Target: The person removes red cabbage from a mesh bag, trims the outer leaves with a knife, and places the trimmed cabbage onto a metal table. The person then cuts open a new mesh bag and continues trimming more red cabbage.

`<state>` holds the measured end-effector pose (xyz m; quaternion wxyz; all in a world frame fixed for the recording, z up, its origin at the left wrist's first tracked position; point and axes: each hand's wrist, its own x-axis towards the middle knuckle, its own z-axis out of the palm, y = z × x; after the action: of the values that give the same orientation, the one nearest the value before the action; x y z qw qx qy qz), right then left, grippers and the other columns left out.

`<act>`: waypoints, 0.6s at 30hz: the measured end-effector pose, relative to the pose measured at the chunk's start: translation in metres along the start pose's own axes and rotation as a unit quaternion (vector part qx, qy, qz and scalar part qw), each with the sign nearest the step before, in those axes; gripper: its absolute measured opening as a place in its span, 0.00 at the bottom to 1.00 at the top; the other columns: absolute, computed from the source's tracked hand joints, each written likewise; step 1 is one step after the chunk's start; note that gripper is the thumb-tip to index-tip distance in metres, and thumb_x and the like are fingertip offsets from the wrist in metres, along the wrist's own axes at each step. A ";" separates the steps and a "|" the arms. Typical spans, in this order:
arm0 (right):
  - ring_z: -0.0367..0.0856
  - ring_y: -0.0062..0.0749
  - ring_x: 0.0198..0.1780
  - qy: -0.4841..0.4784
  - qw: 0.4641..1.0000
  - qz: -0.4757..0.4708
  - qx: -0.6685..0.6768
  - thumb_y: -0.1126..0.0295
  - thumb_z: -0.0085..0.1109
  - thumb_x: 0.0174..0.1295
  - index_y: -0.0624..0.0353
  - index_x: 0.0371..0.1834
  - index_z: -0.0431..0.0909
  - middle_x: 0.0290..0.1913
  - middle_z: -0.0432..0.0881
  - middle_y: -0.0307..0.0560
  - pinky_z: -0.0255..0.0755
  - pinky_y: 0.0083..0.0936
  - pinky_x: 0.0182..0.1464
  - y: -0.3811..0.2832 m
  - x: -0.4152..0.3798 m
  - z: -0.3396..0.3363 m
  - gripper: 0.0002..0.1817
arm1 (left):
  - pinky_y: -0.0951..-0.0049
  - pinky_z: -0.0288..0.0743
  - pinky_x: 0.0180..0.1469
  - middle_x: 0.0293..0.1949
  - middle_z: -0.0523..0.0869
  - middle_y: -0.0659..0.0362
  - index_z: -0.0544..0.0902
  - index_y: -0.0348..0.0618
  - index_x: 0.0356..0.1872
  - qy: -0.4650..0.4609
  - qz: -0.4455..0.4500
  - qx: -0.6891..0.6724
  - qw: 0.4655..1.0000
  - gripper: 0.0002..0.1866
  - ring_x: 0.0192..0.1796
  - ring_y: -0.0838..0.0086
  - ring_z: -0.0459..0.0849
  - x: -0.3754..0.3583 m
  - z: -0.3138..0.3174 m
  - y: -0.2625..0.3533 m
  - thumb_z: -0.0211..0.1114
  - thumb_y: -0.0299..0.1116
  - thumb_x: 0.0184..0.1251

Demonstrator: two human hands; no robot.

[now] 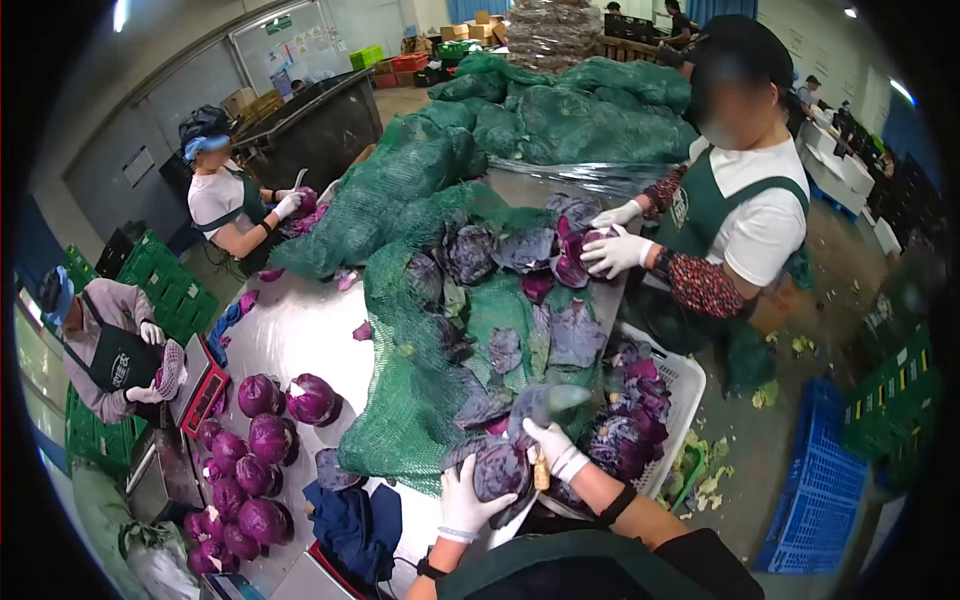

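A red cabbage (498, 468) with dull outer leaves rests in my left hand (472, 503), whose gloved fingers curl around its left and lower side. Close by on the right, my gloved right hand (553, 450) is closed around a knife, with its wooden handle (541, 472) poking out below the fingers. Above that hand, a greyish outer leaf (528, 410) and a pale, blade-like shape are smeared by motion. Under and beyond the cabbage spreads a green mesh sack (400, 400) with loose leaves and more unpeeled cabbages on it.
Peeled purple cabbages (262, 437) cluster on the table's left, near a red scale (205, 385). A white crate (683, 385) of trimmed leaves stands at right. Across from me a co-worker (745, 190) handles a cabbage; two others work at left. Full sacks (600, 105) lie behind.
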<state>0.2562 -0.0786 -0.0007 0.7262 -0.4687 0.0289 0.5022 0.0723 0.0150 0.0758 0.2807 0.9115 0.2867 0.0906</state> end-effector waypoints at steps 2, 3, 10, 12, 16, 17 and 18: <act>0.70 0.25 0.14 0.027 0.999 0.001 0.031 0.60 0.57 0.62 0.53 0.34 0.76 0.22 0.77 0.37 0.65 0.23 0.16 -0.004 -0.009 -0.007 0.09 | 0.54 0.64 0.58 0.51 0.67 0.40 0.67 0.43 0.60 -0.014 0.008 -0.001 1.000 0.51 0.56 0.45 0.66 0.002 0.000 0.010 0.76 0.58 0.31; 0.69 0.26 0.13 0.022 0.998 0.000 0.064 0.61 0.58 0.61 0.53 0.32 0.76 0.21 0.76 0.37 0.64 0.24 0.15 -0.003 -0.012 -0.011 0.09 | 0.53 0.66 0.55 0.50 0.69 0.39 0.69 0.44 0.59 0.030 0.062 0.023 0.997 0.49 0.54 0.45 0.67 0.003 0.006 0.012 0.75 0.58 0.32; 0.70 0.30 0.14 0.311 0.943 -0.109 0.038 0.66 0.58 0.56 0.55 0.32 0.74 0.22 0.76 0.42 0.64 0.28 0.13 -0.019 -0.009 -0.144 0.06 | 0.49 0.70 0.49 0.46 0.72 0.38 0.73 0.43 0.55 0.034 0.029 0.012 0.999 0.46 0.51 0.44 0.71 -0.047 0.024 -0.009 0.75 0.59 0.32; 0.81 0.39 0.28 0.309 0.912 -0.173 -0.209 0.59 0.64 0.52 0.59 0.40 0.75 0.31 0.81 0.46 0.75 0.31 0.31 -0.028 -0.038 -0.177 0.18 | 0.54 0.70 0.51 0.45 0.72 0.41 0.69 0.39 0.55 0.109 0.045 -0.102 0.988 0.48 0.47 0.48 0.75 -0.061 0.023 -0.031 0.81 0.51 0.28; 0.80 0.49 0.43 0.328 0.595 -0.015 -0.734 0.50 0.66 0.44 0.60 0.47 0.69 0.39 0.80 0.57 0.72 0.37 0.45 -0.047 -0.110 -0.197 0.32 | 0.55 0.70 0.51 0.47 0.72 0.37 0.64 0.38 0.58 0.073 0.009 -0.100 0.992 0.52 0.50 0.48 0.74 -0.060 0.009 -0.030 0.79 0.53 0.31; 0.80 0.41 0.35 0.317 0.729 -0.079 -0.601 0.58 0.63 0.50 0.59 0.43 0.70 0.34 0.80 0.51 0.73 0.32 0.41 -0.049 -0.114 -0.185 0.22 | 0.55 0.70 0.51 0.47 0.72 0.36 0.63 0.38 0.59 0.063 0.007 -0.074 0.995 0.52 0.49 0.47 0.74 -0.052 0.000 -0.016 0.78 0.55 0.31; 0.75 0.29 0.25 0.299 0.787 -0.228 -0.488 0.68 0.58 0.55 0.57 0.40 0.69 0.26 0.76 0.41 0.72 0.26 0.32 -0.020 -0.095 -0.205 0.12 | 0.54 0.69 0.51 0.47 0.73 0.36 0.63 0.37 0.59 0.049 0.000 -0.047 0.998 0.53 0.49 0.46 0.73 -0.045 -0.007 -0.002 0.77 0.57 0.31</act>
<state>0.3119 -0.2925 -0.0538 0.4490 -0.8804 -0.1123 0.1034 0.0321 -0.0060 0.0798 0.3090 0.8918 0.2953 0.1482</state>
